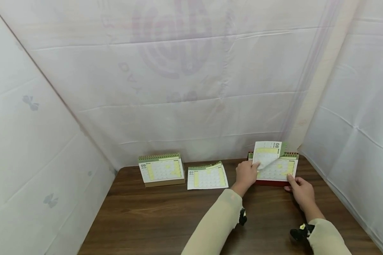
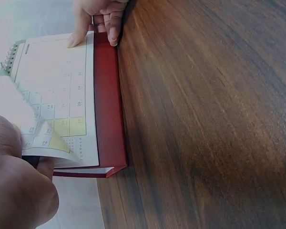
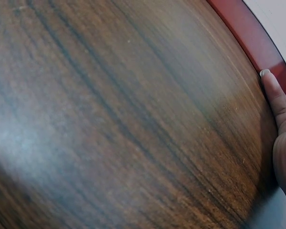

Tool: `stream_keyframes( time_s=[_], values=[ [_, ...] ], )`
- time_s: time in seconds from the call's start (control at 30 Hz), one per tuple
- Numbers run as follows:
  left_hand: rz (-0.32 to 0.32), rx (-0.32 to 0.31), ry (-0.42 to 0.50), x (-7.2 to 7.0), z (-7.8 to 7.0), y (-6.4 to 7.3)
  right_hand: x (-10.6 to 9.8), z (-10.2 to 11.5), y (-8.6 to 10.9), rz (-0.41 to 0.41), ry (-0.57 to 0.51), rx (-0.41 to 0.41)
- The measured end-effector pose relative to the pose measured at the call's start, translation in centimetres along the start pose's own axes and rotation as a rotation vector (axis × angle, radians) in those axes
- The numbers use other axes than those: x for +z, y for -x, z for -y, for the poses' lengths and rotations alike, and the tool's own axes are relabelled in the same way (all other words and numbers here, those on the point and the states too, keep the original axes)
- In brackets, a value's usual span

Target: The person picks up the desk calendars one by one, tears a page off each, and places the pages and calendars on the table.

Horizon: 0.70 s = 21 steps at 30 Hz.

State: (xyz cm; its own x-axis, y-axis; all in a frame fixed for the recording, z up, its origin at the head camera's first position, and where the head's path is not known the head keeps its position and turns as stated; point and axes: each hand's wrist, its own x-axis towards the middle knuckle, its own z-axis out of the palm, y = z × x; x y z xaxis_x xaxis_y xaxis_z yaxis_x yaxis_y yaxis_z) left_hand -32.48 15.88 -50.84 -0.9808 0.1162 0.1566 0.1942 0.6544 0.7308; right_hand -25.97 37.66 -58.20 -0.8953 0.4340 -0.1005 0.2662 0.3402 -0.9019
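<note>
A desk calendar with a red base (image 1: 269, 183) stands at the table's right. My left hand (image 1: 246, 174) pinches a calendar page (image 1: 265, 152) marked 08, which is lifted and bent over the calendar's left part. Whether that page is still attached at the rings cannot be told. My right hand (image 1: 302, 193) grips the calendar's lower right corner, thumb on the front page and fingers at the red base. In the left wrist view, the page (image 2: 52, 138) curls away from the sheet beneath. The right wrist view shows one finger (image 3: 275, 93) against the red base.
A second desk calendar (image 1: 164, 171) marked 09 stands on the left on a tan base. Between the calendars lies a sheet (image 1: 207, 177) marked 07 with an uneven top edge. The brown wooden table (image 1: 146, 219) meets white cloth walls (image 1: 178, 117) behind and at the sides.
</note>
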Motion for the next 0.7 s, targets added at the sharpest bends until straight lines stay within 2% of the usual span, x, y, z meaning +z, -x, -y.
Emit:
stream_keyframes(
  time_s=[0.23,0.5,0.7],
  values=[
    [0.011,-0.022,0.021,-0.14,-0.02,-0.07,-0.08,0.13,0.11,0.002,0.007,0.014],
    [0.065,-0.094,0.119,-0.45,0.21,-0.12,-0.14,0.11,0.25,0.003,-0.005,0.016],
    [0.08,-0.12,0.167,-0.54,0.29,-0.11,-0.13,0.06,0.15,0.01,-0.005,0.009]
  ],
)
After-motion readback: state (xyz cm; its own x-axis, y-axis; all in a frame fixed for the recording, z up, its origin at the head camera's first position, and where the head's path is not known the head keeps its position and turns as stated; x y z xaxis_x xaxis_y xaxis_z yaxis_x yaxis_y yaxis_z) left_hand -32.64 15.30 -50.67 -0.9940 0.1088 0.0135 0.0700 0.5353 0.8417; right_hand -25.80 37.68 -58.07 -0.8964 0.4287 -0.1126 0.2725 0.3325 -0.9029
